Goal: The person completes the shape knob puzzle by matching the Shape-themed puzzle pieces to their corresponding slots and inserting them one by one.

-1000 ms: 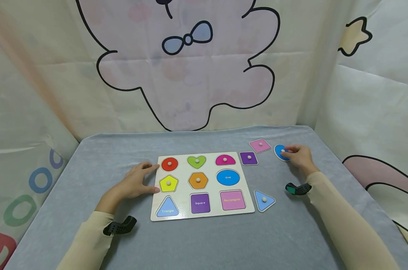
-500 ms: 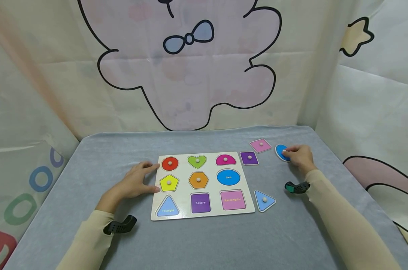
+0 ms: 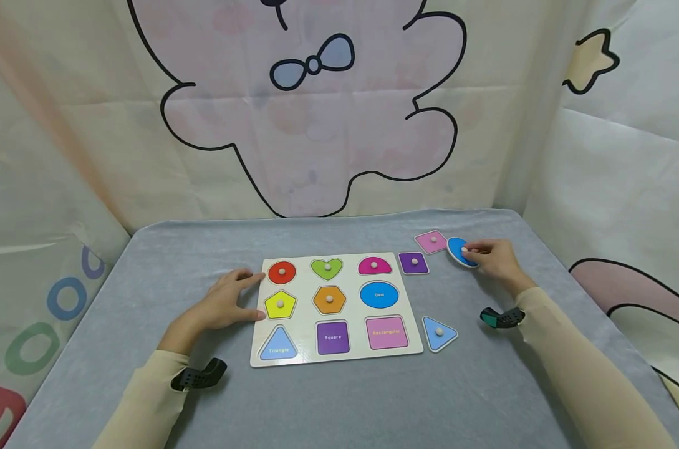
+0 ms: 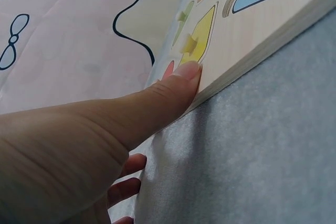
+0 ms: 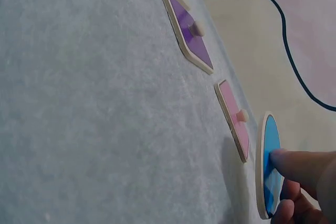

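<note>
My right hand pinches the knob of a blue oval puzzle piece. In the right wrist view the oval piece is tilted and raised off the cloth, with a shadow beneath. My left hand rests against the left edge of a white puzzle board; in the left wrist view its thumb lies on the board's rim, fingers extended. Red circle, green heart, magenta half-circle, yellow pentagon and orange hexagon pieces sit in the board. The blue oval recess shows its printed label, as do the triangle, square and rectangle recesses.
Right of the board lie a purple square piece, a pink rectangle piece and a light blue triangle piece, each with a knob. A grey cloth covers the table, and a printed curtain hangs behind it.
The blue oval piece has been lifted from the cloth and shifted slightly left by my right hand, close to the pink rectangle. My left hand and the board stay put.
</note>
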Tool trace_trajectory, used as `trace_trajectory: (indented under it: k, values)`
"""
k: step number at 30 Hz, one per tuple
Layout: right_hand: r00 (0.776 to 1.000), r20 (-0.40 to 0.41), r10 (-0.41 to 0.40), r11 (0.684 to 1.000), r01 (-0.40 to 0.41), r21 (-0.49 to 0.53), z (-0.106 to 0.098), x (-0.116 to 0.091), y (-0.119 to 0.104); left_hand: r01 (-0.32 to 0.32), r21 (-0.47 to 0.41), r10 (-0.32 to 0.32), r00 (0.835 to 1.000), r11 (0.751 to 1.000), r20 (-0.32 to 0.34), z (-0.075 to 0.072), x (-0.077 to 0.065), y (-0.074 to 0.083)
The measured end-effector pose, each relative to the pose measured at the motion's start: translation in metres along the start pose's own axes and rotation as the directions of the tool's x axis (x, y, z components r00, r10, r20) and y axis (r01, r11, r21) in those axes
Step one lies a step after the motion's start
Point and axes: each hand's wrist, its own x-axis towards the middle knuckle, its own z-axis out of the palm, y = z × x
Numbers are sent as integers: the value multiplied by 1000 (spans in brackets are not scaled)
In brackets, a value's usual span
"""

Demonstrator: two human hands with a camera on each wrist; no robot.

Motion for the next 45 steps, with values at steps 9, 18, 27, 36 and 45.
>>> trace_trajectory:
  k: [9, 18, 27, 36, 45]
  values:
    - [996, 24, -89, 996, 90, -21, 1, -5, -14, -13, 0, 13, 1000, 1000, -6, 1, 1, -1]
    - [986, 44, -161, 987, 162, -20, 3, -9, -25, -23, 5, 23, 1000, 1000, -10, 2, 1, -2]
    - [971, 88, -224, 974, 227, -21, 6, -13, -32, -15, 1, 15, 1000, 1000, -11, 2, 0, -1]
    - [955, 128, -268, 963, 271, -1, 11, -18, -43, -9, 0, 9, 1000, 1000, -8, 2, 1, -2]
    - [920, 132, -370, 929, 371, 14, 23, -22, -49, -7, 5, 7, 1000, 1000, -11, 2, 1, -3]
